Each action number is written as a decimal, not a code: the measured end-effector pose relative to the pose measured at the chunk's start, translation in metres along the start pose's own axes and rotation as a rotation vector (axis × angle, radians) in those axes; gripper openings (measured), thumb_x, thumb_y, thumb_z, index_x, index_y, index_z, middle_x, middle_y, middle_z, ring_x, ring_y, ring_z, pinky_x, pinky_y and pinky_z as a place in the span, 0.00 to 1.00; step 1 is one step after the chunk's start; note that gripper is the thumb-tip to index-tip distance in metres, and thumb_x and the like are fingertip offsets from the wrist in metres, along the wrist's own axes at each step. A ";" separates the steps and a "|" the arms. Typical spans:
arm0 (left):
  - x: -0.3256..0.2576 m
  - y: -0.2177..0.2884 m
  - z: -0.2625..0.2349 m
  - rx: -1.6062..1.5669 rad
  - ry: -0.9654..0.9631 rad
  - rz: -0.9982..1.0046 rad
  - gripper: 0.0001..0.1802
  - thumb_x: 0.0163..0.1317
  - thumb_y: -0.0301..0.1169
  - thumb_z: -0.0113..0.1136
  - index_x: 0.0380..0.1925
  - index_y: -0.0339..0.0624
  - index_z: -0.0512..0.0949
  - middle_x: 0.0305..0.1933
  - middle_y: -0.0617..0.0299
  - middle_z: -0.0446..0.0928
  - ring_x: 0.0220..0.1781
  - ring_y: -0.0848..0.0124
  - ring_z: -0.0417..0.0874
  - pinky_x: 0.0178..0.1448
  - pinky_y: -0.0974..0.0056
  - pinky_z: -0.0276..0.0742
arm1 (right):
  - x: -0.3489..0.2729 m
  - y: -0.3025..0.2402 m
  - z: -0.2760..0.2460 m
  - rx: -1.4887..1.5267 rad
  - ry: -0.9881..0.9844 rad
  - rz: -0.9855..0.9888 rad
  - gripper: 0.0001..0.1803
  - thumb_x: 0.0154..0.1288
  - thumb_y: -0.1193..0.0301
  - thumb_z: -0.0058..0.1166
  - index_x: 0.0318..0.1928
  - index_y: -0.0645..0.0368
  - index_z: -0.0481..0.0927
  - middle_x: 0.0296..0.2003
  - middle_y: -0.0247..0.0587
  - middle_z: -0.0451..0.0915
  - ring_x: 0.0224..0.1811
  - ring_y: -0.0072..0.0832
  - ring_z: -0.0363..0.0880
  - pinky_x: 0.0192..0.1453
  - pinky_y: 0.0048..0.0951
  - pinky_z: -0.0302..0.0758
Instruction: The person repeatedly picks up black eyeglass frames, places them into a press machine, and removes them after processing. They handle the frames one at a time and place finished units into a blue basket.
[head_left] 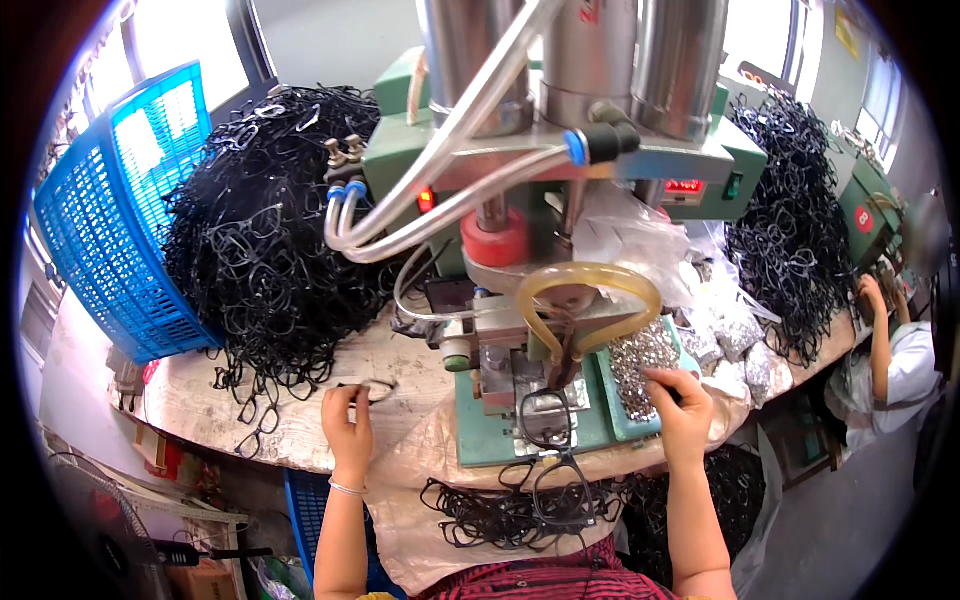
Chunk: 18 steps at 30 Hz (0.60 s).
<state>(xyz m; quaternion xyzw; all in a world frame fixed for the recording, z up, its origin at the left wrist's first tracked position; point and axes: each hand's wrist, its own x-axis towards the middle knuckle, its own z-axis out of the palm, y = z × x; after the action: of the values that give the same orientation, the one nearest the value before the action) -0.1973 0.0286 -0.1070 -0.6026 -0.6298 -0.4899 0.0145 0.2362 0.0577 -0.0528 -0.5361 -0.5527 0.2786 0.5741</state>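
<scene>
My left hand (348, 435) is closed in a pinch over the table, left of the machine, on a thin black eyeglass frame (380, 386) seen nearly edge-on. My right hand (685, 412) has thumb and fingers pressed together by the right edge of a green tray (597, 372) of small metal parts (640, 365); anything in that pinch is too small to make out. Between my hands stands a green press machine (480, 425). One black eyeglass frame (545, 443) sits upright at its metal fixture (536, 372), and another frame (566, 518) is just below it, nearer me.
Big heaps of black frames rise at left (285, 220) and right (790, 235). A blue basket (120, 215) leans at far left. More frames (465, 510) lie before me. A curved yellowish tube (590, 275) overhangs the fixture. Plastic bags (735, 330) and a co-worker (890, 375) are at right.
</scene>
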 end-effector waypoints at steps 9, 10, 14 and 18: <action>-0.005 0.052 0.032 -0.767 0.133 -0.435 0.07 0.75 0.31 0.52 0.42 0.38 0.74 0.32 0.65 0.75 0.31 0.78 0.78 0.35 0.73 0.76 | 0.000 -0.059 0.078 0.208 -0.064 -0.192 0.15 0.55 0.80 0.62 0.45 0.66 0.78 0.35 0.39 0.82 0.39 0.28 0.82 0.46 0.26 0.76; -0.006 0.057 0.034 -0.834 0.118 -0.438 0.08 0.75 0.31 0.51 0.46 0.38 0.74 0.37 0.59 0.79 0.36 0.71 0.83 0.37 0.69 0.79 | 0.000 -0.058 0.079 0.215 -0.081 -0.166 0.21 0.57 0.80 0.62 0.52 0.67 0.74 0.36 0.38 0.81 0.41 0.24 0.81 0.48 0.23 0.75; 0.012 0.110 0.015 -1.014 0.109 -0.203 0.08 0.75 0.28 0.49 0.46 0.36 0.75 0.45 0.51 0.81 0.41 0.67 0.82 0.47 0.64 0.79 | -0.002 -0.067 0.074 0.222 -0.164 -0.072 0.26 0.57 0.79 0.63 0.57 0.67 0.70 0.42 0.41 0.81 0.44 0.22 0.81 0.55 0.24 0.73; 0.056 0.189 -0.009 -0.957 -0.035 0.342 0.08 0.72 0.28 0.53 0.46 0.34 0.75 0.43 0.49 0.81 0.46 0.61 0.81 0.58 0.55 0.74 | -0.005 -0.075 0.077 0.401 -0.205 -0.014 0.28 0.57 0.79 0.63 0.59 0.67 0.69 0.47 0.40 0.80 0.46 0.22 0.80 0.56 0.25 0.73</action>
<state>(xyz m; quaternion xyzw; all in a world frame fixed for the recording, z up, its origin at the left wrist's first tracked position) -0.0716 0.0261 0.0453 -0.6442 -0.2275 -0.7041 -0.1937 0.1423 0.0567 0.0002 -0.3762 -0.5455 0.4321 0.6117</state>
